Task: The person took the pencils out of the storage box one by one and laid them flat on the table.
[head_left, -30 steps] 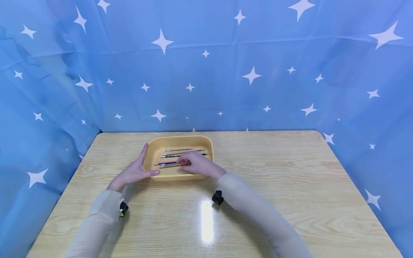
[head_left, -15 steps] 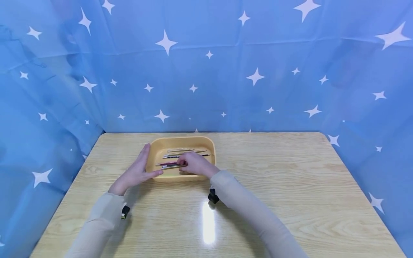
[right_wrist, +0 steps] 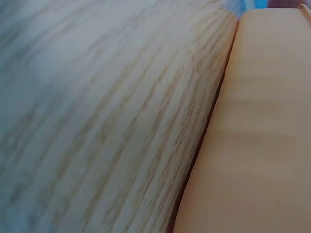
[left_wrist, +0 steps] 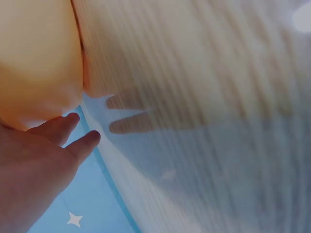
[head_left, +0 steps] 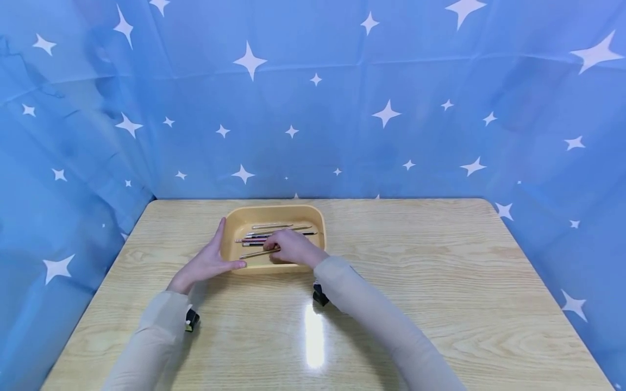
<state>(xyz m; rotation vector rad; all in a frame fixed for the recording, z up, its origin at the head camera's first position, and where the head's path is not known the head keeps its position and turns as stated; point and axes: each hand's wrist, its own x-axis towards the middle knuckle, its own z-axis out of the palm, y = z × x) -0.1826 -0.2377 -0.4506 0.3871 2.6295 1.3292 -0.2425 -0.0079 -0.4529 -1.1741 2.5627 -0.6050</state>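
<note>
A shallow yellow tray [head_left: 274, 210] stands at the back left of the table, with several pencils [head_left: 281, 226] lying lengthwise inside. My left hand [head_left: 207, 265] is at the tray's left end, fingers straight along the outer wall and thumb on the front rim. In the left wrist view, fingers [left_wrist: 83, 145] extend beside the tray's rounded wall [left_wrist: 43, 58]. Over the tray's front part, my right hand [head_left: 293, 247] pinches a gold-coloured pencil [head_left: 251, 254], whose right end the hand hides. Pink and dark pencils [head_left: 251, 240] lie just behind it. Only the tray's outer wall [right_wrist: 252, 126] and table fill most of the right wrist view.
The wood-grain table [head_left: 440, 282] extends widely to the right and in front of the tray. A blue curtain with white stars [head_left: 313, 130] hangs behind and at both sides. Light reflects off the tabletop [head_left: 314, 336] at the front.
The pink and dark pencils have moved back towards the others. The gold-coloured pencil now lies apart from them, in the right hand's fingers. The left hand stays at the tray's left end.
</note>
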